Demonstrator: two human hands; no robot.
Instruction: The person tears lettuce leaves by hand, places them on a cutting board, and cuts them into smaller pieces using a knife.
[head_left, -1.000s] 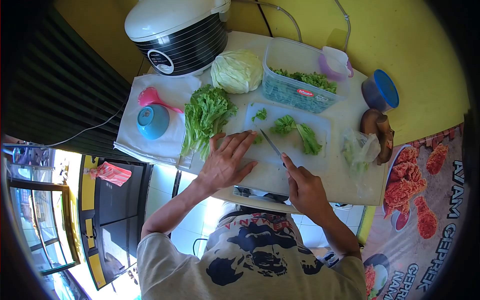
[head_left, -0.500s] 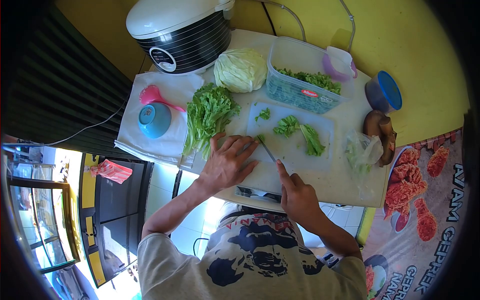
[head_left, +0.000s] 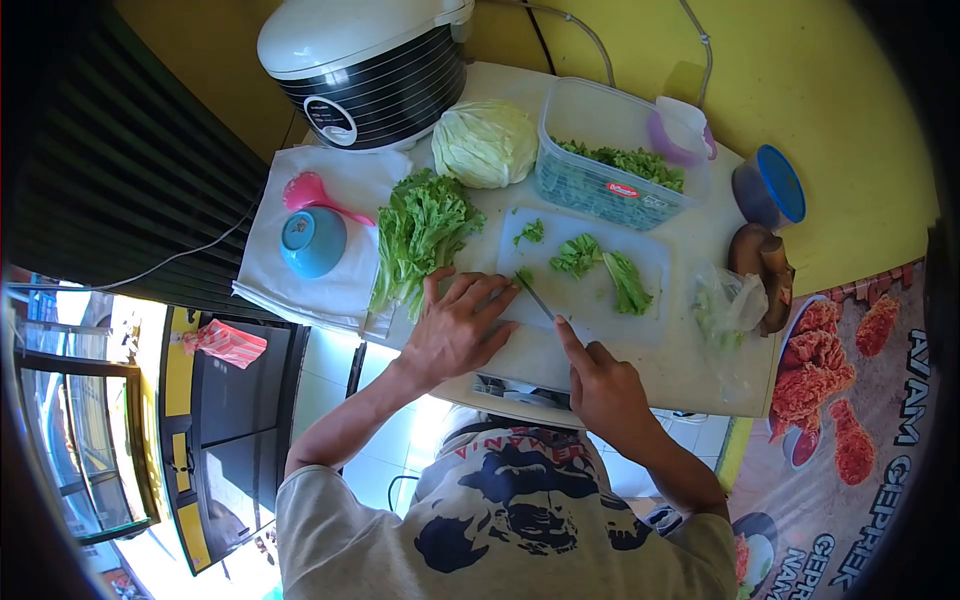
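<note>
My right hand point(head_left: 605, 385) is closed around the handle of a knife point(head_left: 541, 304), index finger stretched along its top. The blade points up and left over the white cutting board point(head_left: 590, 322), its tip by a small green scrap. My left hand point(head_left: 455, 325) lies palm down at the board's left edge, fingers spread and thumb apart. Its fingertips are close to the scrap and the knife tip; what is under the palm is hidden. Just beyond that hand lies a bunch of leafy lettuce point(head_left: 425, 225). Cut lettuce pieces point(head_left: 628, 282) rest on the board.
Behind stand a rice cooker point(head_left: 370, 95), a cabbage point(head_left: 485, 145) and a clear container point(head_left: 610, 205) of cut greens. A blue bowl point(head_left: 313, 243) and pink ladle point(head_left: 312, 192) sit on white cloth at left. At right are a plastic bag point(head_left: 728, 305) and blue-lidded tub point(head_left: 770, 187).
My right hand has shifted very slightly right and down, still holding the knife. My left hand stays in place. The whole view has moved a few pixels.
</note>
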